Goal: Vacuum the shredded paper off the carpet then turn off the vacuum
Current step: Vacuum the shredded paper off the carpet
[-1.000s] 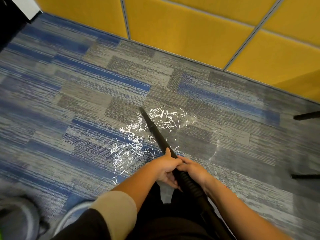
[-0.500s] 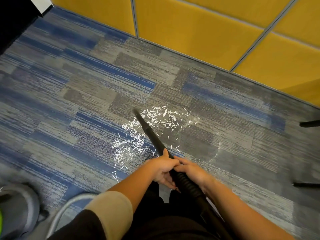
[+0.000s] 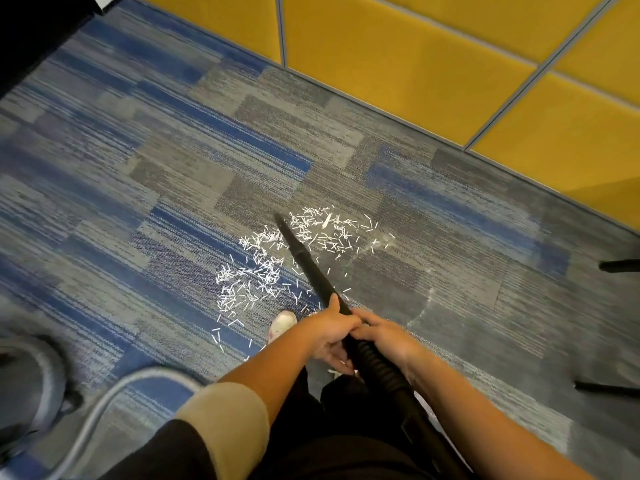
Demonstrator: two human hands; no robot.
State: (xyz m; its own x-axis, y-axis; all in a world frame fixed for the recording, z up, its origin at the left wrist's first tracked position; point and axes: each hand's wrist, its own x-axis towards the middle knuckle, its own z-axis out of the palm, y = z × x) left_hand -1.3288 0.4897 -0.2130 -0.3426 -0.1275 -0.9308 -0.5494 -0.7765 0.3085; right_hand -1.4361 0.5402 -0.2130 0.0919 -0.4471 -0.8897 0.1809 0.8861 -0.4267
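Note:
White shredded paper [image 3: 263,271] lies scattered on the blue and grey carpet [image 3: 138,188], in a patch ahead of me. A black vacuum nozzle [image 3: 304,258] runs across that patch, its tip near the far left edge of the scraps. My left hand [image 3: 329,332] grips the nozzle where it meets the ribbed black hose [image 3: 377,365]. My right hand [image 3: 388,336] grips the hose just behind it. Both hands touch each other. The hose runs back past my right arm.
A yellow panelled wall [image 3: 415,64] borders the carpet at the back. Black chair legs [image 3: 620,265] stick in at the right edge. A grey chair base and metal tube [image 3: 104,410] sit at the lower left. My light shoe [image 3: 282,323] shows under my left hand.
The nozzle tip swung to the left across the paper and then a little back to the right. My light shoe has come into view. Both hands kept their grip.

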